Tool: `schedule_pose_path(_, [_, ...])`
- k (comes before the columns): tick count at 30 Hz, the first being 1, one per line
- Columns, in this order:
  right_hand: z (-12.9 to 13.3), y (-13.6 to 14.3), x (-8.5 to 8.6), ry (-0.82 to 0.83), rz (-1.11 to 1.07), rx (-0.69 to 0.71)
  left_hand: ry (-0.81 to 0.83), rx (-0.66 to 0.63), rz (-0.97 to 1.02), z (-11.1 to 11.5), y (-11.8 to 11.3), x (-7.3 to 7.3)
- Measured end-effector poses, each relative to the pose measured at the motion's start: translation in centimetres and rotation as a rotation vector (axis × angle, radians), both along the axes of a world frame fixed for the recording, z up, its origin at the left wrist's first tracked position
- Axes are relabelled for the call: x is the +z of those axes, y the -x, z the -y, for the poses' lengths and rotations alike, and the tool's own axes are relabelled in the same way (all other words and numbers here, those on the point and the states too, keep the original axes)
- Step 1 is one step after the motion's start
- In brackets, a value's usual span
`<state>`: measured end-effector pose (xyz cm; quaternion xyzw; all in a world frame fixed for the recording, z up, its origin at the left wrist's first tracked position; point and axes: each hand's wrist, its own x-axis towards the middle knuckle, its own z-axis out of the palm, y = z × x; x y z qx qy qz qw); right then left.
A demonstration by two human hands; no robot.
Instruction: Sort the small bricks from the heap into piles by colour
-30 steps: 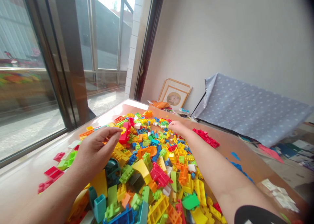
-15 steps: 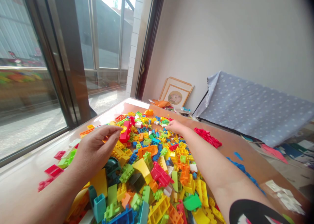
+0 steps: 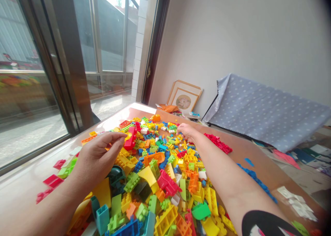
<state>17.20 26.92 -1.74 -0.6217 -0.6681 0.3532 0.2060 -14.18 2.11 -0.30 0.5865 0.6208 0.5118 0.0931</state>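
A wide heap of mixed toy bricks covers the middle of the table point(image 3: 261, 170). Over its left side is my left hand point(image 3: 99, 155), thumb and forefinger brought near each other beside a yellow piece and a long red brick point(image 3: 131, 139); whether it grips anything is hidden. My right hand point(image 3: 186, 132) reaches to the far right edge of the heap, fingers curled down, and a small blue bit shows at the fingertips. A red curved piece point(image 3: 167, 183) and a green rounded piece point(image 3: 201, 211) lie nearer to me.
Right of the heap are separate piles of red bricks point(image 3: 218, 143), blue bricks point(image 3: 256, 181) and white bricks point(image 3: 297, 203). Pink and green bricks point(image 3: 53, 181) lie at the left. Behind the table stand picture frames point(image 3: 184, 97) and a dotted grey cloth point(image 3: 269, 108).
My right hand has shifted slightly right, its fingers now curled lower with a blue bit at the tips. My left hand keeps nearly the same pose. The view has moved slightly.
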Motion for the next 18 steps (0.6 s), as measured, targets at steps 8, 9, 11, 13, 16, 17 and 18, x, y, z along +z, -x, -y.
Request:
schedule_pose_path(8, [0.1,1.8,-0.9,-0.023,0.210,0.152,0.003,0.016,-0.007,-0.2,0.0,0.0])
schedule_pose_path(9, [-0.1,2.0,-1.0,-0.025,0.237,0.166,0.000,0.019,-0.008,-0.2,0.1,0.0])
schedule_pose_path(11, [-0.3,2.3,-1.2,-0.034,0.284,0.189,-0.002,0.018,-0.010,-0.1,0.1,-0.1])
schedule_pose_path(13, [-0.4,2.4,-1.1,-0.049,0.326,0.207,-0.005,0.014,-0.010,-0.1,0.2,-0.1])
schedule_pose_path(16, [-0.3,2.6,-0.9,-0.077,0.374,0.237,-0.003,0.015,-0.012,0.0,0.1,-0.1])
schedule_pose_path(17, [-0.2,2.7,-0.8,-0.085,0.384,0.245,-0.001,0.018,-0.015,0.0,0.1,-0.1])
schedule_pose_path(18, [-0.1,2.8,-0.7,-0.092,0.391,0.252,0.002,0.021,-0.018,0.0,0.1,-0.1])
